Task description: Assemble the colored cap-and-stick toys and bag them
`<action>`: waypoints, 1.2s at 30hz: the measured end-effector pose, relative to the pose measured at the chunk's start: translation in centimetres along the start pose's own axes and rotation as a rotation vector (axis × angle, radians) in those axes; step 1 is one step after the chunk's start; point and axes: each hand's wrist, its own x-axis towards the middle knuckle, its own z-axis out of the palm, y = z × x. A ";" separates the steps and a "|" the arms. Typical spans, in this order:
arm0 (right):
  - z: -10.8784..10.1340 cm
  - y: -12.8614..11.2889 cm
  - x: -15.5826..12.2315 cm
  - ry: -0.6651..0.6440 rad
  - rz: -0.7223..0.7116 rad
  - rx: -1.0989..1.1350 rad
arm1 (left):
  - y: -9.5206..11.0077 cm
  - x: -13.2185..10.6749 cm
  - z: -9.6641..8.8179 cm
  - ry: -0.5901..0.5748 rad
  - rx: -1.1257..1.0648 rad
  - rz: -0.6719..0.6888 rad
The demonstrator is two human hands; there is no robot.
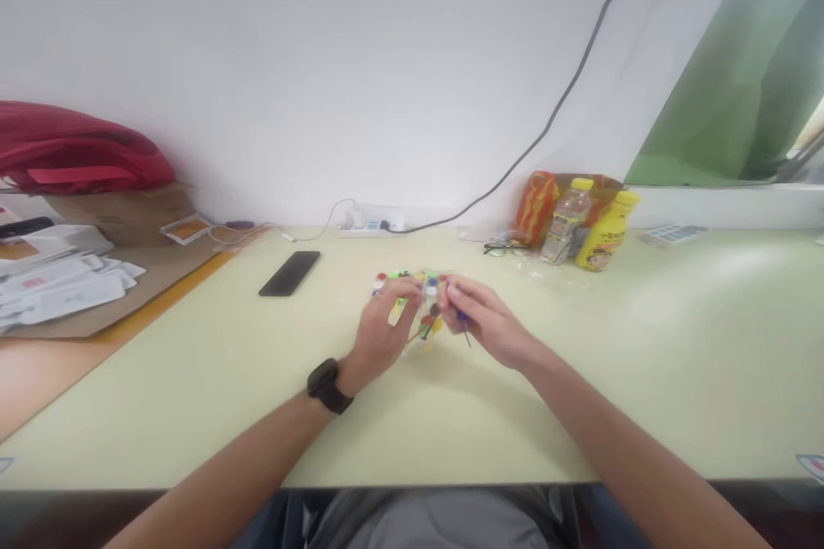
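Note:
Small pots with coloured lids [432, 287], in red, blue, yellow and green, cluster at the middle of the table; they look like paint pots. My left hand [386, 322], with a black watch [328, 386] on its wrist, reaches into them from the left. Its thumb and fingertips come together at the pots, and what they grip is hidden. Opposite it, my right hand [482, 317] is closed around a thin blue stick-like thing [463, 319], whose dark tip points down toward the table. A thin stick [421, 332] lies across the pots between both hands.
A black phone [289, 274] lies at the left. Behind are a power strip [370, 227] and a grey cable [547, 124] along the wall. Glasses [505, 250], a clear bottle [566, 223] and a yellow bottle [607, 233] stand back right. Papers [70, 283] cover cardboard far left.

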 end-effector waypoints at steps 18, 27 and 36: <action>-0.6 1.4 0.4 0.438 -0.488 -0.804 | -0.3 -0.2 0.2 -0.017 0.028 0.195; -1.0 1.8 0.7 0.574 -0.478 -0.709 | -0.2 -0.1 0.2 0.003 0.036 0.198; 0.1 1.6 0.0 0.639 -0.496 -0.766 | -0.4 -0.2 0.2 -0.008 0.026 0.177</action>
